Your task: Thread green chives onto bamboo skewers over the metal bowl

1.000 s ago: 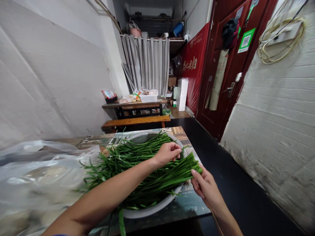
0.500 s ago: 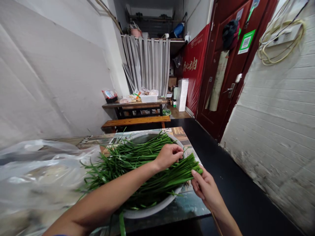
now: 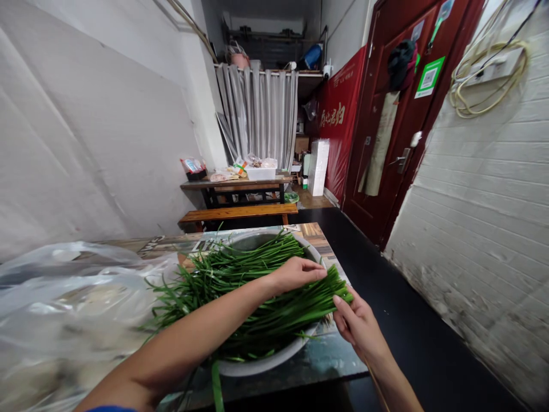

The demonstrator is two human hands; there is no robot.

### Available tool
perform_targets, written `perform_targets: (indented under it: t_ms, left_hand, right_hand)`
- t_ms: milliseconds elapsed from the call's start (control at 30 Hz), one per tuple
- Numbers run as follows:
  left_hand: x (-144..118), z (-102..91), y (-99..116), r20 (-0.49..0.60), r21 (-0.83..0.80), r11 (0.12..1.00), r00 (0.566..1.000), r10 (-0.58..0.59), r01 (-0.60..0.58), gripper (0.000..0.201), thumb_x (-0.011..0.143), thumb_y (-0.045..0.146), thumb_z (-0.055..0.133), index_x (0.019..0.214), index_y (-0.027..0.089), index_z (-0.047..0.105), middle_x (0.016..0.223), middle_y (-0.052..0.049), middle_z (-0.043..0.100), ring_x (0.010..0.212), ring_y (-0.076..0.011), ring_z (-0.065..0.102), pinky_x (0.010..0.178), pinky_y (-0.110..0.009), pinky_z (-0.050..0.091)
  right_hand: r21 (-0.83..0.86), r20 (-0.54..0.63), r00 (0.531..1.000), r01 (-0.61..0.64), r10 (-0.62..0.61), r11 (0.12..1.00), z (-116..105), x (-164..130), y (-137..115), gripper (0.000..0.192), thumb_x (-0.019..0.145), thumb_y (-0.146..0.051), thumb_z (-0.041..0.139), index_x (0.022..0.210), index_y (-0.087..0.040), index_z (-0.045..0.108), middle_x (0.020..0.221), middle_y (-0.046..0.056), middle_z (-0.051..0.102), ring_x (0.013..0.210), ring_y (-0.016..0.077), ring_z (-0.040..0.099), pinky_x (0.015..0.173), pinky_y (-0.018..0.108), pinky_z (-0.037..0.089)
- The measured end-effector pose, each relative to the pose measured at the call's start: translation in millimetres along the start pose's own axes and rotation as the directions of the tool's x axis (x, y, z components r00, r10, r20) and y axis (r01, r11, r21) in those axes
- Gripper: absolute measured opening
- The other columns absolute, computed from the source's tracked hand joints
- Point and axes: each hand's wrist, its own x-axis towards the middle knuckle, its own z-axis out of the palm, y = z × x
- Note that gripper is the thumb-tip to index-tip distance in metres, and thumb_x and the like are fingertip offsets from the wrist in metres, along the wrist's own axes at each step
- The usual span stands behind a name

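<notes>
Long garlic chives (image 3: 253, 266) heap over a round metal basin (image 3: 274, 366) on the table in front of me. Their leafy tips spread to the left. At the basin's right side my right hand (image 3: 354, 315) grips the cut ends of a bunch between thumb and fingers. My left hand (image 3: 301, 272) reaches across the heap, its fingers pressed together at the top of that bunch near the stem ends. What its fingertips pinch, if anything, is too small to make out. One broad green leaf (image 3: 217, 386) hangs over the basin's near rim.
Clear plastic bags (image 3: 86, 309) with pale contents lie left of the basin. Beyond the table stand a wooden bench (image 3: 238, 213) and another table with a white box (image 3: 261, 173). A red door (image 3: 366, 194) is on the right, beside a brick wall.
My left hand has moved slightly right, towards the stem ends, and its curled fingers have straightened. My right hand keeps its grip on the bunch.
</notes>
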Motion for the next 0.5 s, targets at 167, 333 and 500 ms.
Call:
perform_targets:
  t_ms: [167,333,500]
  left_hand:
    - [-7.8,-12.6,13.3,0.132,-0.255,0.967,0.991,0.014,0.020,0.034,0.066,0.037,0.065,0.088,0.012,0.068,0.080,-0.003,0.067,0.069,-0.0143,0.059,0.067,-0.023,0.045]
    - [-25.1,-51.6,26.6,-0.095,-0.440,0.895,0.995,0.030,-0.069,0.035,0.063,0.033,0.070,0.087,0.008,0.066,0.083,-0.008,0.067,0.071,-0.0156,0.060,0.069,-0.026,0.046]
    - [-53.1,-79.6,45.1,-0.104,-0.550,0.825,0.990,0.092,-0.135,0.040,0.064,0.032,0.071,0.094,0.007,0.063,0.087,-0.011,0.066,0.075,-0.0166,0.062,0.074,-0.029,0.046]
  right_hand:
    - [-0.151,0.132,0.990,0.067,-0.047,0.986,-4.5,0.8,-14.8,0.040,0.078,-0.039,0.058,0.110,-0.019,0.044,0.046,-0.009,0.046,0.029,0.0042,0.031,0.030,0.015,0.023]
    - [-0.616,0.205,0.953,0.302,-0.223,0.728,-5.1,5.8,-47.2,0.026,0.081,-0.041,0.053,0.092,-0.019,0.063,0.050,-0.002,0.053,0.038,0.0116,0.045,0.038,0.021,0.032]
    - [-0.864,0.310,0.828,0.450,-0.468,0.224,22.5,36.5,-91.9,0.028,0.083,-0.041,0.047,0.084,-0.024,0.070,0.075,0.005,0.069,0.066,0.0228,0.060,0.054,0.027,0.039]
